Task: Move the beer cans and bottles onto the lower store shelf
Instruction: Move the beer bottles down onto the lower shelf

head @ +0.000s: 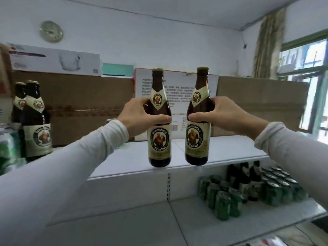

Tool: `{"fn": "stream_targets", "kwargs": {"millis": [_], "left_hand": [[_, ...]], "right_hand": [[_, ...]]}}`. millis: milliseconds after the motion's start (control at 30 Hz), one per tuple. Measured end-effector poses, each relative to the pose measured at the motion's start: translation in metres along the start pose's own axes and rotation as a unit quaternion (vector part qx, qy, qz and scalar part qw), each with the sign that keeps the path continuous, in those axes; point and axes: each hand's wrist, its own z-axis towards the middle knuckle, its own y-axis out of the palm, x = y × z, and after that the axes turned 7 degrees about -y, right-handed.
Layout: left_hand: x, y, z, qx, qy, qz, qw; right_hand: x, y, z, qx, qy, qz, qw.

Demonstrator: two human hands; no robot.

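We hold two beer bottles above upper shelf (pixel 221 153): left hand (pixel 142 116) wraps left bottle (pixel 159 139), right hand (pixel 223 114) wraps right bottle (pixel 197 139). Lower shelf (pixel 142 219) waits below; green cans (pixel 223 201) crowd its right. Risk: bottles clink together, or topple cans on landing.

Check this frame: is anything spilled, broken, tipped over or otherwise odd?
Nothing stands out. The left hand and right hand each hold a capped, near-upright bottle: left bottle, right bottle. The green cans on the lower shelf stand upright.
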Motion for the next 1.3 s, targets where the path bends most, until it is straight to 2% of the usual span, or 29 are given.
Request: {"fn": "stream_targets", "kwargs": {"millis": [133,267,467,600,767,933,1167,1300], "left_hand": [[0.054,0.082,-0.015,-0.054,0.042,-0.042,0.997],[0.082,0.177,-0.034,-0.123,0.046,-0.08,0.988],[0.08,0.308,-0.075,-0.214,0.013,-0.092,0.972],[0.055,0.38,-0.086,-0.239,-0.021,-0.07,0.968],[0.022,0.45,-0.075,-0.245,-0.063,-0.052,0.966],[-0.007,0.501,-0.048,-0.247,-0.104,-0.058,0.962],[-0.033,0.543,-0.015,-0.21,-0.177,-0.032,0.961],[-0.038,0.56,-0.004,-0.206,-0.188,-0.012,0.96]], "right_hand": [[0.035,-0.074,-0.062,0.025,0.056,-0.056,0.997],[0.077,-0.128,-0.13,0.047,0.104,-0.094,0.989],[0.157,-0.169,-0.218,0.03,0.182,-0.107,0.977],[0.222,-0.173,-0.25,0.019,0.218,-0.097,0.971],[0.308,-0.161,-0.257,-0.013,0.251,-0.077,0.965],[0.379,-0.148,-0.235,-0.033,0.246,-0.043,0.968],[0.456,-0.14,-0.188,-0.079,0.202,-0.038,0.975],[0.497,-0.135,-0.165,-0.117,0.173,-0.019,0.978]]}}
